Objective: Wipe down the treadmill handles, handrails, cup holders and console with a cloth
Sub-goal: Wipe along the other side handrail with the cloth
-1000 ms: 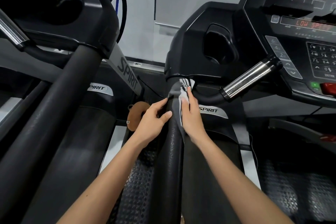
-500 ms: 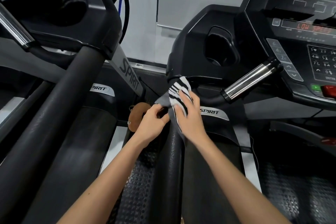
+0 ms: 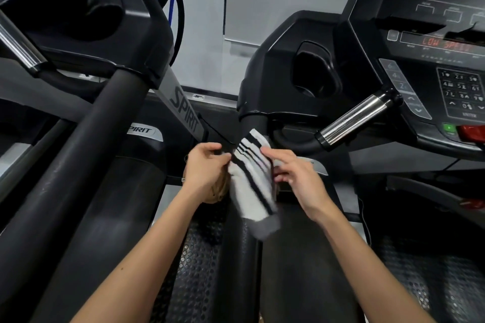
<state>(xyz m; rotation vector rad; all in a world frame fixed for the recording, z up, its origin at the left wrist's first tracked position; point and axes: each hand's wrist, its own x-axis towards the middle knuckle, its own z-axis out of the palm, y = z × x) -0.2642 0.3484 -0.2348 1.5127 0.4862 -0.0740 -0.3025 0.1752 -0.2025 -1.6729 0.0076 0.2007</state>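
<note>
At the left of the frame a neighbouring treadmill's black rail [image 3: 78,165] is seen running diagonally, and just left of centre the left hand [image 3: 207,168] is closed in a pinch on the left edge of the cloth [image 3: 252,186]. The white, black-striped cloth is held at centre over the padded handrail [image 3: 242,270], its right edge grasped between the thumb and curled fingers of the right hand [image 3: 296,181]. Further right, a chrome handle [image 3: 354,118] and the console [image 3: 459,92] are seen apart from both hands.
</note>
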